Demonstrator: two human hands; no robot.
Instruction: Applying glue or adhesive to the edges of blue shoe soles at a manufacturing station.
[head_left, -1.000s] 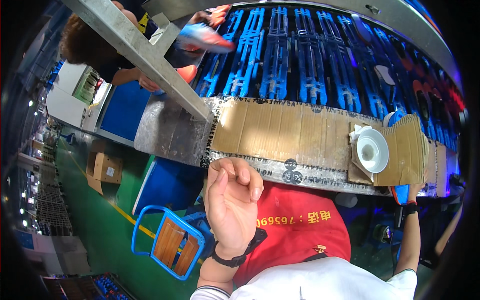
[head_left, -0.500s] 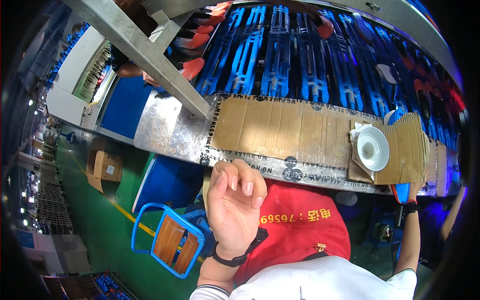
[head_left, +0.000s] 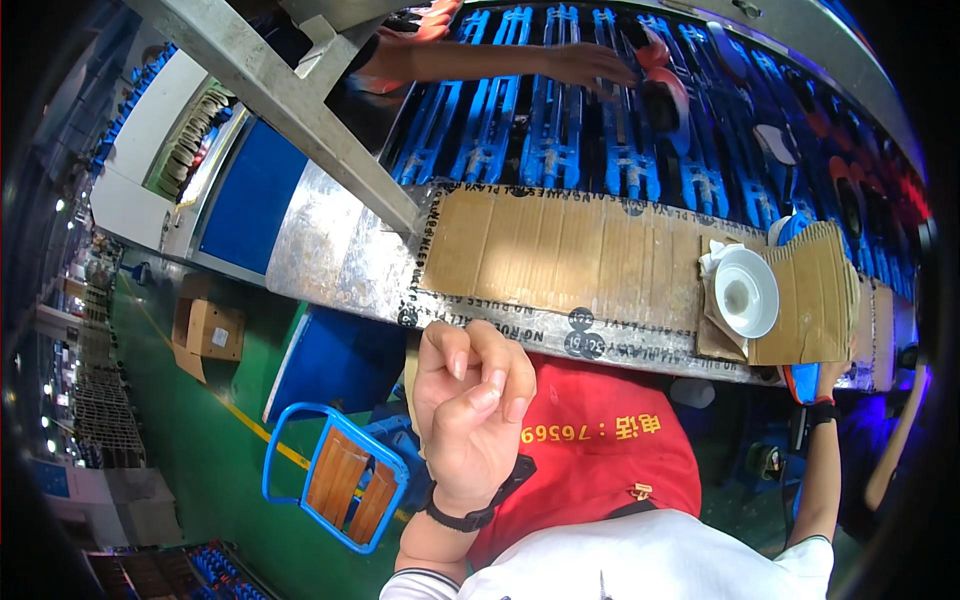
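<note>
My left hand [head_left: 472, 405] is raised palm up in front of the bench's near edge, above my red apron [head_left: 600, 440]. Its fingers are curled and the thumb is folded across to meet them; nothing shows between them. My right hand [head_left: 830, 376] reaches to the bench's near edge at the right, below a piece of cardboard [head_left: 805, 300]. Beside it is a blue and orange thing [head_left: 803, 383], mostly covered by the cardboard. The right fingers are hidden. On the cardboard stands a white bowl [head_left: 760, 318] with white paper at its rim.
A flat cardboard sheet [head_left: 580, 245] covers the metal bench [head_left: 330, 250]. Behind it run blue racks [head_left: 550, 150] bearing shoes. Another person's arm [head_left: 510, 63] reaches over them. A metal post [head_left: 330, 150] slants down to the bench. A blue-framed chair [head_left: 340, 480] stands left.
My left thumb has folded across to the fingers. The other person's arm now stretches rightward over the racks, and a dark and red shoe shows near that hand. My right hand has barely moved.
</note>
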